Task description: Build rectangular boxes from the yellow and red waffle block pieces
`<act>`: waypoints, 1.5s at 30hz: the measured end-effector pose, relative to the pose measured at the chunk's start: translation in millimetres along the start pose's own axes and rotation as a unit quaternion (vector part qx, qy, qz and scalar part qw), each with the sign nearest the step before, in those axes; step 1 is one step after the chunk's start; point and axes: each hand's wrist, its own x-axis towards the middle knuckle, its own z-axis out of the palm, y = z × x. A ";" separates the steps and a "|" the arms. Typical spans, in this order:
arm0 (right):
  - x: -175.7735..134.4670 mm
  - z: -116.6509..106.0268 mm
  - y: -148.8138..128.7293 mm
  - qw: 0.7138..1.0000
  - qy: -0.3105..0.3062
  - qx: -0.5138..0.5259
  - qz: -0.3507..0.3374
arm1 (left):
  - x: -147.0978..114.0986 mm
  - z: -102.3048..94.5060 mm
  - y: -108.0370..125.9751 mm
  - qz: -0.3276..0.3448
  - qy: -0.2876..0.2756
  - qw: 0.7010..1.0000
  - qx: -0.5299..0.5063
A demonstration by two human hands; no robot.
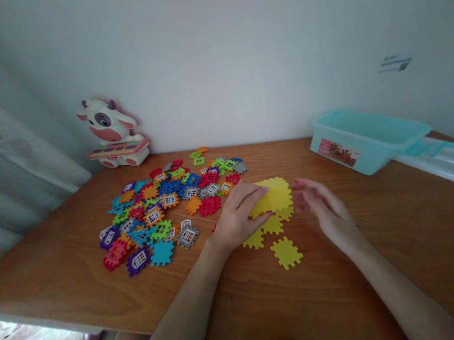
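My left hand (235, 213) pinches a yellow panel of toothed building tiles (279, 194), thumb below and fingers on top. The panel is raised a little and looks like more than one tile joined at an angle; the hand hides part of it. To its right is my right hand (333, 213), fingers apart, slightly blurred and clear of the panel. Under and in front of the panel lie several flat yellow tiles (253, 240). One loose yellow tile (287, 252) rests nearer to me on the wooden table (244, 301).
Left of my hands spreads a pile of coloured toothed tiles (168, 187), some with white window inserts. A cow-shaped toy keyboard (118, 151) stands at the back left. At the right sits a turquoise bin (373, 139) beside a clear lid (452, 162). A wall (238, 62) closes the back.
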 end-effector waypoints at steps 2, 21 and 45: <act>0.1 2.0 -2.2 0.998 -0.008 0.049 0.042 | -1.4 -0.5 0.0 0.041 -0.020 0.999 0.026; 0.3 7.7 4.1 0.992 0.030 0.102 0.067 | 8.9 11.8 14.0 -0.439 0.109 0.830 -0.327; -5.9 14.8 -5.3 0.991 -0.104 0.058 0.053 | 22.7 -2.8 8.9 -0.669 0.015 0.419 -0.614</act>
